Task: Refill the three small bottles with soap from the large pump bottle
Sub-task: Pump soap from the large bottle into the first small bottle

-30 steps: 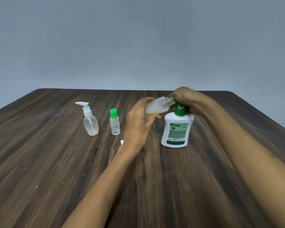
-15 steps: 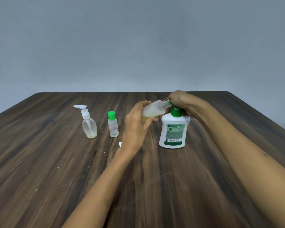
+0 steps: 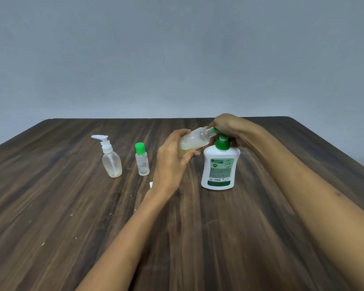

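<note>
A white large pump bottle (image 3: 219, 169) with a green pump head stands right of centre on the wooden table (image 3: 72, 206). My left hand (image 3: 170, 162) grips a clear small bottle (image 3: 194, 140), tilted with its open neck at the pump's spout; yellowish soap pools in its lower end. My right hand (image 3: 225, 124) rests curled over the pump head. Further left stand a clear small bottle with a white pump (image 3: 110, 158) and a clear small bottle with a green cap (image 3: 142, 159), both upright.
A small white object (image 3: 151, 184), mostly hidden behind my left wrist, lies on the table. A grey wall rises behind the table's far edge.
The view has shifted slightly, so everything sits a little lower and further left in the frame. Both hands keep the same hold at the pump spout.
</note>
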